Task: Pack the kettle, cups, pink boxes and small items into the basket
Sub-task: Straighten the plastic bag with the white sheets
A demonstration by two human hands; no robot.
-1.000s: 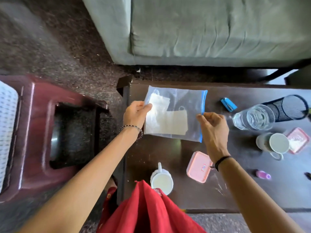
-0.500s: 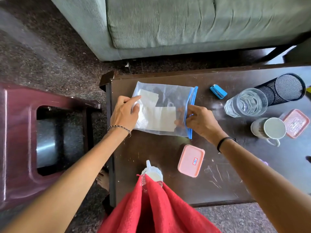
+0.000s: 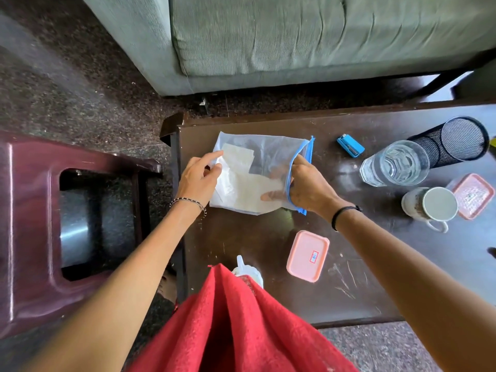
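Note:
A clear zip bag [image 3: 264, 154] with a blue seal lies at the table's far left corner, holding white packets. My left hand [image 3: 200, 177] pinches the bag's left edge. My right hand [image 3: 303, 185] has its fingers pushed inside the bag's open blue mouth. A pink box [image 3: 308, 255] sits near the front of the table, a second pink box [image 3: 473, 195] at the right. A white cup [image 3: 430, 206] stands next to that box. Another white cup [image 3: 248, 271] is half hidden behind red cloth. No basket shows.
On the dark wooden table [image 3: 375, 277] stand a glass of water [image 3: 394, 163], a black mesh holder [image 3: 453, 140] lying on its side and a blue lighter [image 3: 350, 146]. A maroon plastic stool [image 3: 35, 226] is to the left, a grey-green sofa [image 3: 295, 36] behind.
The bag came down from being held up to lying on the table. My right hand went from gripping the sealed edge to reaching inside the opened mouth. The view shifted left.

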